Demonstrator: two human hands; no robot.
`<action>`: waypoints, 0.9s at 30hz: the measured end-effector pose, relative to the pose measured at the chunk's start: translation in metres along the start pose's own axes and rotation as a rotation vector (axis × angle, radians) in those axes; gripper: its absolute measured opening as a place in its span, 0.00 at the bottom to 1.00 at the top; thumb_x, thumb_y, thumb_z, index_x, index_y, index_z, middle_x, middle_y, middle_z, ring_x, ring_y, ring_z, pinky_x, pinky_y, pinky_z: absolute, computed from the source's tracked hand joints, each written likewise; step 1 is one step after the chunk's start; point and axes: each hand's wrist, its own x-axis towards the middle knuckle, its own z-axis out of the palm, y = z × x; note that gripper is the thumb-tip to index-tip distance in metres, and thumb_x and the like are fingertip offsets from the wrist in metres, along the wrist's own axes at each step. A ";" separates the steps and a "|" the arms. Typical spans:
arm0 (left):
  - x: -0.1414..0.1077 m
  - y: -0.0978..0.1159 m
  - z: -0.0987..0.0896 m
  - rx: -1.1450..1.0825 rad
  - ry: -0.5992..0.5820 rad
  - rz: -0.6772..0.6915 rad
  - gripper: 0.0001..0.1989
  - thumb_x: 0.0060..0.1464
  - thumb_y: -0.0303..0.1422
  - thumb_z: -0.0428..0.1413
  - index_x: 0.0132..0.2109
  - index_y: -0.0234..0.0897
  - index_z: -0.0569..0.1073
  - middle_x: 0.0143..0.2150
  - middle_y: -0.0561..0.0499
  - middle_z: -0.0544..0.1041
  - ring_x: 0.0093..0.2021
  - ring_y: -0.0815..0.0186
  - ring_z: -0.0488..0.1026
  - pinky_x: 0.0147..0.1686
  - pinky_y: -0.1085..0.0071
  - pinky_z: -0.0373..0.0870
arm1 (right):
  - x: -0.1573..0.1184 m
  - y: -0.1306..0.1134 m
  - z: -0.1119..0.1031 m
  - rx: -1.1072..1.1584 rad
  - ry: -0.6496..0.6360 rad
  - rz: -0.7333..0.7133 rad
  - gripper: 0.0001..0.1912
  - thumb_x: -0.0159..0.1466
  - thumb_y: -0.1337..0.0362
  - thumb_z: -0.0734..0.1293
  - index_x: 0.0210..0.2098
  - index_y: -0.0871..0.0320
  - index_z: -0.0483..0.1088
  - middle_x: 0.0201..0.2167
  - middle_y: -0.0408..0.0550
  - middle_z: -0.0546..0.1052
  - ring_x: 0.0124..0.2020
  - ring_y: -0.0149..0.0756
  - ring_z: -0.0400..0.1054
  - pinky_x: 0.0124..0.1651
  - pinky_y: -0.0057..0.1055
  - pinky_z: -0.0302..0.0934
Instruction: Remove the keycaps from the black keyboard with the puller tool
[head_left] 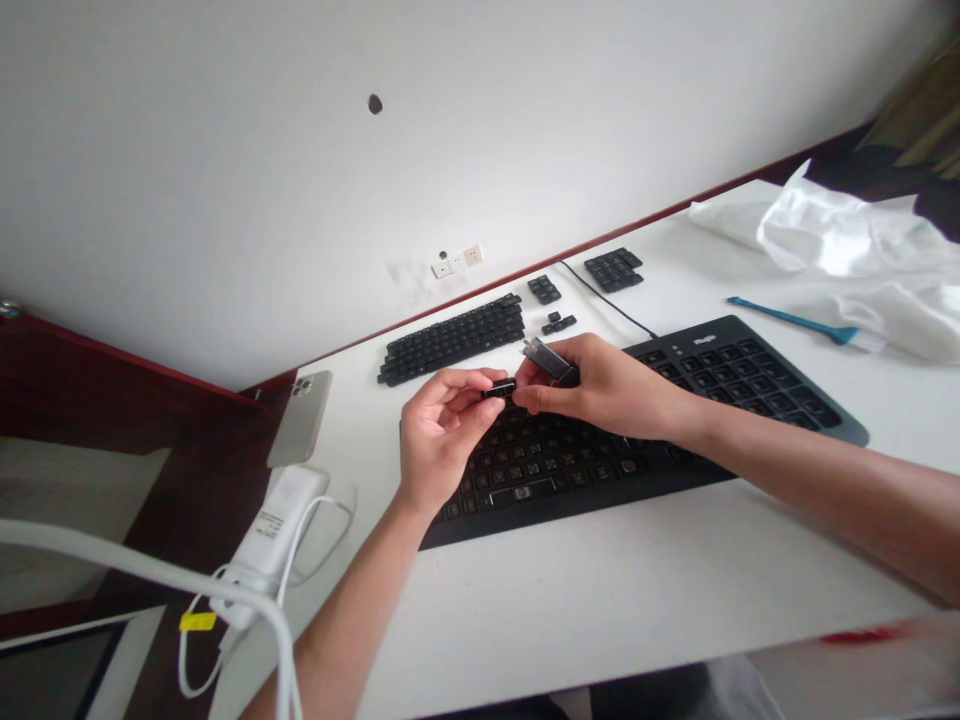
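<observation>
My left hand pinches a small black keycap between thumb and fingertips, above the keyboard. My right hand is closed around a short dark grey tool with thin metal at its tip. What kind of tool it is, I cannot make out. Thumb and fingers of the right hand meet the keycap's right end. Under both hands lies a black keyboard with its keycaps off, bare switch sockets showing. The hands cover part of its middle.
Removed keycaps lie in a block by the wall, with smaller groups and a number-pad block beside it. A blue-handled brush rests near white plastic. At left are a phone, a power strip and white cables.
</observation>
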 end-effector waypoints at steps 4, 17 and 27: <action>-0.001 0.001 0.001 0.026 0.010 -0.021 0.11 0.56 0.34 0.67 0.42 0.37 0.76 0.49 0.45 0.83 0.52 0.60 0.81 0.56 0.61 0.78 | 0.000 0.001 0.000 -0.020 0.013 -0.004 0.12 0.62 0.56 0.70 0.34 0.59 0.77 0.28 0.43 0.77 0.29 0.32 0.67 0.34 0.31 0.58; -0.003 0.003 0.006 0.261 0.169 0.118 0.12 0.59 0.33 0.65 0.49 0.38 0.74 0.48 0.45 0.83 0.48 0.62 0.82 0.49 0.66 0.81 | -0.009 -0.008 0.006 -0.420 0.322 -0.172 0.10 0.67 0.58 0.68 0.40 0.57 0.79 0.30 0.45 0.77 0.28 0.32 0.66 0.34 0.30 0.58; -0.008 0.005 0.008 0.285 0.147 0.172 0.10 0.59 0.32 0.65 0.47 0.38 0.75 0.48 0.45 0.83 0.49 0.61 0.82 0.49 0.66 0.82 | -0.007 -0.004 0.007 -0.317 0.258 -0.125 0.13 0.64 0.54 0.72 0.42 0.56 0.80 0.31 0.44 0.79 0.29 0.33 0.69 0.35 0.30 0.60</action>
